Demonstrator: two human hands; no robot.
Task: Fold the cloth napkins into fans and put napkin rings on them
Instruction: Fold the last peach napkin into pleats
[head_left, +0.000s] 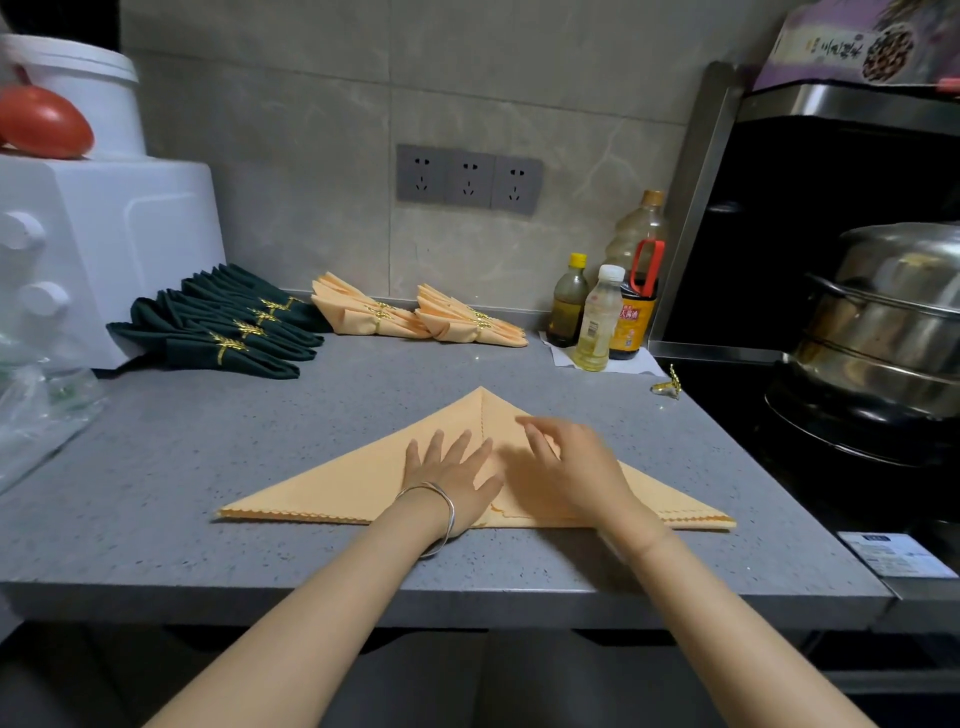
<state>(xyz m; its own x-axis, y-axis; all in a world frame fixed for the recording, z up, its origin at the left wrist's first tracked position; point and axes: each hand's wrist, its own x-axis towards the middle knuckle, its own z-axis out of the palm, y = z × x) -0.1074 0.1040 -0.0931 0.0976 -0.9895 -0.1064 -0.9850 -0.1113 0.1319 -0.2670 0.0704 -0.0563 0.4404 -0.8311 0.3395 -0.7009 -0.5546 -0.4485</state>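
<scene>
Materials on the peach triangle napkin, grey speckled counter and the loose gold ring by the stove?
Peach triangular napkin: woven cloth, matte, scalloped stitched edge. Grey speckled countertop: looks like quartz or solid-surface stone, satin, fine flecks; can't confirm. Loose gold napkin ring: likely metal, shiny glints; too small to be sure.

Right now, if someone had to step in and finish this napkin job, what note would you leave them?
Left hand: flat, fingers spread, pressing the peach cloth napkin, folded into a triangle on the grey speckled countertop.
Right hand: blurred, over the napkin's right half, fingers apparently relaxed.
Done: dark green ringed fans and peach ringed fans at the back.
Left: pleat this napkin, then add the loose gold napkin ring lying near the counter's right edge.
</scene>
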